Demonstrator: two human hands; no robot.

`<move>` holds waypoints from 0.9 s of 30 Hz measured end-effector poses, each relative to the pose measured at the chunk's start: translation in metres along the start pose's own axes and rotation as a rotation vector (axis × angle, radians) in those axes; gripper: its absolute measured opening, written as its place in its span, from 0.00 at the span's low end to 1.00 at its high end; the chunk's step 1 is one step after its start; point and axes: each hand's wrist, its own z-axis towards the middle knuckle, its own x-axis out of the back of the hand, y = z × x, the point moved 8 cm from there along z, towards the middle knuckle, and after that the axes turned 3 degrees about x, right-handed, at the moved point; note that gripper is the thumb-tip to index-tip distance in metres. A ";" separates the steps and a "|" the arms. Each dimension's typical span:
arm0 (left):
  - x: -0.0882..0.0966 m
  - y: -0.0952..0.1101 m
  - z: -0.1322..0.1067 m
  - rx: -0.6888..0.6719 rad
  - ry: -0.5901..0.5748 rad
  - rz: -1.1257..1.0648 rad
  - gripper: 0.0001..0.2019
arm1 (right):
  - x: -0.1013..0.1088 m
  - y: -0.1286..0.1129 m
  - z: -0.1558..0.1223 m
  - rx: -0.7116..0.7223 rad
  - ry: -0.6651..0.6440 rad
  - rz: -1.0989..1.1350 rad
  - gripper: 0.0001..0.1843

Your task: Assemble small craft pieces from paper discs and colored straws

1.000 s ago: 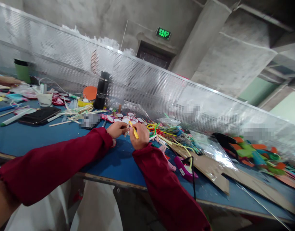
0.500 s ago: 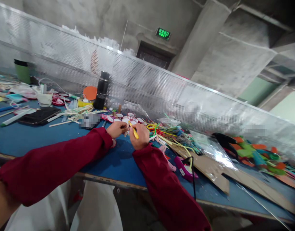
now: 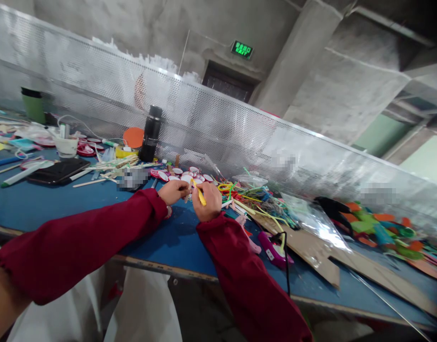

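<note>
My left hand [image 3: 174, 191] is closed in a pinch, with a short, thin pale stick [image 3: 187, 194] between its fingertips. Close beside it, my right hand [image 3: 208, 203] is wrapped round a slim yellow tool [image 3: 202, 197], whose kind I cannot make out. The tool's upper end leans toward the stick, and my right fingers nearly meet the left ones. Just behind both hands lies a cluster of red-rimmed white discs [image 3: 176, 171].
The blue table [image 3: 161, 249] carries a black bottle [image 3: 150, 134], a dark phone [image 3: 58, 171], loose wooden sticks and tangled coloured cords [image 3: 264, 197]. At the right lie a purple device [image 3: 275, 250] and cardboard [image 3: 321, 261]. A perforated metal screen [image 3: 211, 111] runs along the back.
The pale stick shows more clearly between my fingers, and the yellow tool's tilt has shifted slightly. Both arms stay in almost the same place.
</note>
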 end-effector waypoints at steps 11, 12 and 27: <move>-0.002 0.003 -0.001 -0.003 -0.025 -0.011 0.11 | 0.001 -0.001 0.001 -0.003 -0.012 0.003 0.06; -0.002 0.003 -0.002 -0.006 -0.029 -0.016 0.10 | 0.001 0.000 0.001 -0.008 -0.012 0.003 0.06; -0.001 0.000 0.001 -0.012 0.001 0.016 0.11 | -0.002 -0.002 -0.001 0.006 -0.026 0.016 0.06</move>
